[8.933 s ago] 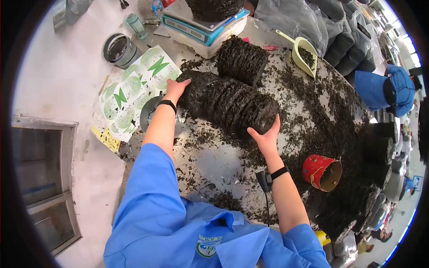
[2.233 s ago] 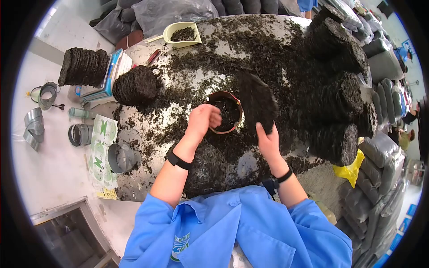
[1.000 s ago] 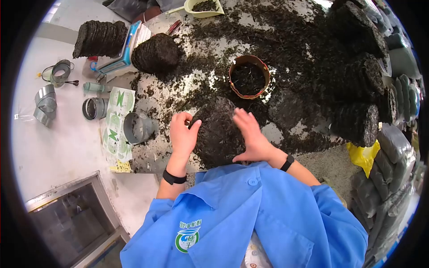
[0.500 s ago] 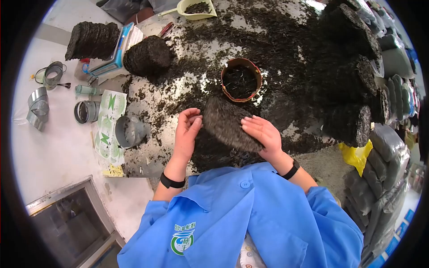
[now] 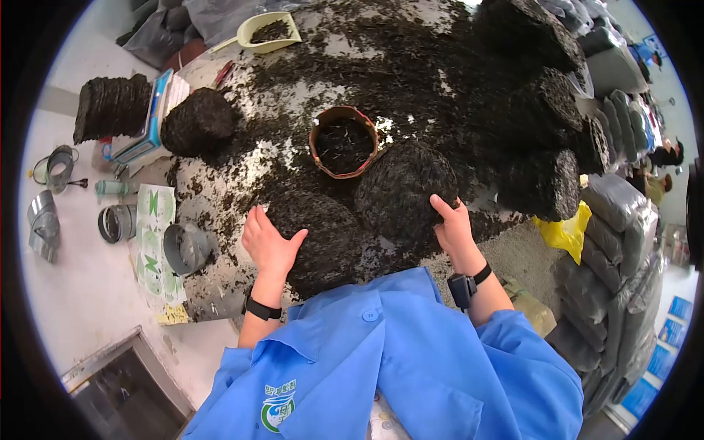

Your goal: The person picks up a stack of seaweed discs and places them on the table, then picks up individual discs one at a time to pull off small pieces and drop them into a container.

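Two round, flat cakes of dark dried seaweed lie side by side in front of me. My right hand (image 5: 453, 229) grips the edge of the right seaweed cake (image 5: 407, 187), thumb on top and the other fingers mostly hidden. The left seaweed cake (image 5: 319, 235) rests on the table, and my left hand (image 5: 270, 246) lies at its left edge with fingers stretched and thumb apart. Just beyond both cakes stands a round reddish-brown container (image 5: 342, 174) with dark shreds inside.
Thick stacks of seaweed cakes (image 5: 543, 183) line the right side. Another stack (image 5: 198, 121) lies at left beside a blue-white box (image 5: 150, 121). A cream dustpan (image 5: 275, 45) sits at the back. Metal rings (image 5: 187, 249) and a yellow bag (image 5: 568, 227) flank the scrap-strewn table.
A single blurred cake was held tilted between both hands; now two cakes show flat. My right hand has gripped the right one's edge, my left has moved left. The view has shifted.
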`<act>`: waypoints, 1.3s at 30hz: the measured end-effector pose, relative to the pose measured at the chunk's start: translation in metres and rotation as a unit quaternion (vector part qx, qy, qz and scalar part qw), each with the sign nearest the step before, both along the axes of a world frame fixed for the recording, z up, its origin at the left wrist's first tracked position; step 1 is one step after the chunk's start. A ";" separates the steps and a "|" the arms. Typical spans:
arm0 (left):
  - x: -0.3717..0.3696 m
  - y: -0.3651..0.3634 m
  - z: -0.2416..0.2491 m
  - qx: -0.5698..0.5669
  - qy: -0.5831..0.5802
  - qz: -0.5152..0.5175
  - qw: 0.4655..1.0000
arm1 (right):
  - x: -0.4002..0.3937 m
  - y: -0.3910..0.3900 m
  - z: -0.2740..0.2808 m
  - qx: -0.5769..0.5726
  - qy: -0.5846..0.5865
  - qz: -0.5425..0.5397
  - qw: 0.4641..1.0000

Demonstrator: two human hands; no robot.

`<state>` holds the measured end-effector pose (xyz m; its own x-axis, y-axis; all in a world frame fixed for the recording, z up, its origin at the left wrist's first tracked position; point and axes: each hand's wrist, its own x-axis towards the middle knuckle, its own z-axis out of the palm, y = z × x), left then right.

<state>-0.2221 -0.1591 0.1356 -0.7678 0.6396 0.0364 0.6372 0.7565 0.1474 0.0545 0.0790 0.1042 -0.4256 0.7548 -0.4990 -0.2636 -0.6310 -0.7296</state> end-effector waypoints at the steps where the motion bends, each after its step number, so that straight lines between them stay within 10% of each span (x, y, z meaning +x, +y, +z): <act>1: -0.002 0.000 0.002 -0.010 -0.032 0.008 0.999 | 0.003 0.008 -0.004 -0.016 0.003 0.004 1.000; 4: -0.008 -0.002 0.010 -0.010 -0.051 -0.001 0.999 | 0.034 0.038 -0.048 -0.035 -0.034 0.070 0.996; 7: -0.022 -0.010 0.011 0.126 -0.168 -0.015 0.978 | 0.059 0.037 -0.087 0.264 -0.416 0.003 0.870; 30: 0.012 -0.039 0.036 0.120 -0.090 -0.065 0.986 | -0.014 0.087 -0.181 0.574 -0.495 0.218 0.615; 34: 0.010 -0.052 0.034 0.140 -0.091 -0.038 0.985 | 0.004 0.121 -0.177 0.420 -0.370 0.313 0.767; 37: 0.012 -0.064 0.017 0.154 -0.100 0.015 0.983 | 0.003 0.130 -0.140 0.212 -0.203 0.187 0.937; 39: 0.013 -0.075 -0.001 0.135 -0.137 0.101 0.976 | -0.028 0.127 -0.070 0.314 -0.131 0.106 0.934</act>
<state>-0.2088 -0.2342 0.1347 -0.8820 0.4695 -0.0418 0.3876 0.7728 0.5025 0.0261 0.2058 0.0339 -0.5237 0.8467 -0.0938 0.0584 -0.0742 -0.9955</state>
